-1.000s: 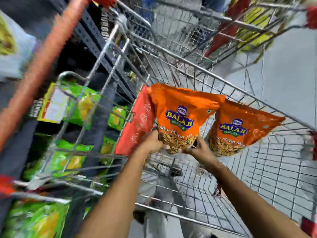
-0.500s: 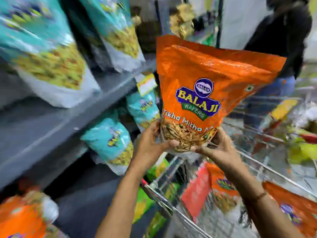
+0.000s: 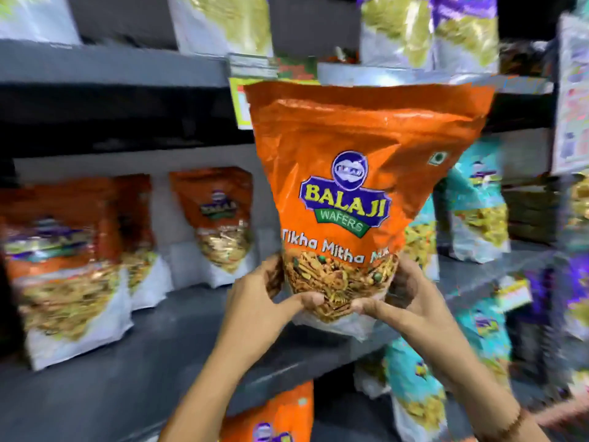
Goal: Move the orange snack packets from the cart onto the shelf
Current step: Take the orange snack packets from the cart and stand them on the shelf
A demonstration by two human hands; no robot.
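An orange snack packet (image 3: 357, 148) stands upright in front of me, held by its bottom edge. My left hand (image 3: 258, 301) grips its lower left corner and my right hand (image 3: 404, 301) its lower right corner. It hangs above the front of the grey middle shelf (image 3: 153, 355). On that shelf, to the left, stand more orange packets: a blurred one near the front (image 3: 63, 250) and one further back (image 3: 220, 218). The cart is out of view.
Teal packets (image 3: 478, 215) stand on the shelf to the right, and more fill the level below (image 3: 411, 384). Purple and white packets (image 3: 424, 30) line the upper shelf (image 3: 111, 65). An orange packet (image 3: 277, 416) shows on the lower level.
Both hands lifted the orange packet out of the cart and swung it left and up to the shelf. My view turned from the cart to the shelves.
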